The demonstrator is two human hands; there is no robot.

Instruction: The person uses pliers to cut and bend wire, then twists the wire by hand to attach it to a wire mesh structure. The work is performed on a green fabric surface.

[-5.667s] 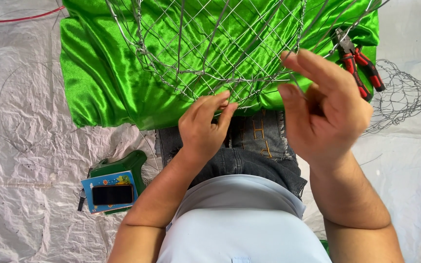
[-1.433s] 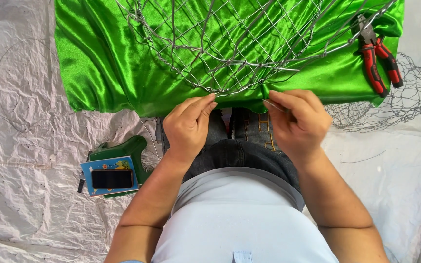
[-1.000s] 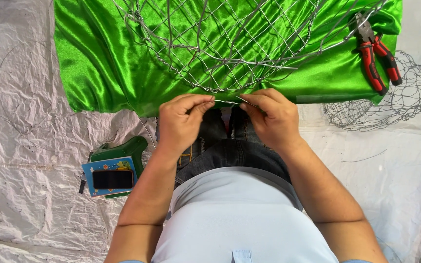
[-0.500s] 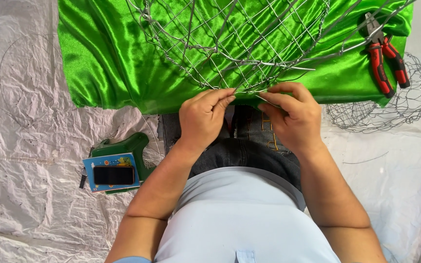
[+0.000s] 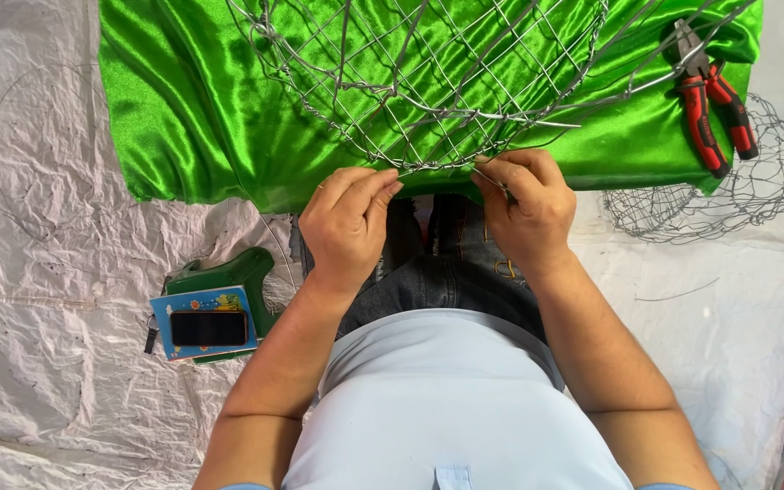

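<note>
Red-handled metal pliers [image 5: 714, 109] are lying on the cloth's right corner; a dark phone [image 5: 209, 328] is resting on a blue booklet [image 5: 203, 323].

satin cloth [image 5: 183, 100]: your bright green
wire mesh frame [image 5: 428, 82]: silvery grey grid
pliers [image 5: 714, 104]: red-and-black handles
your shirt [image 5: 455, 408]: pale blue

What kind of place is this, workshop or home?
Probably an informal floor workspace for handcraft, not a fitted workshop. The person sits on a crinkled white plastic floor sheet, both hands at a rounded wire mesh frame over shiny green satin cloth, red-handled pliers lying close by.
</note>
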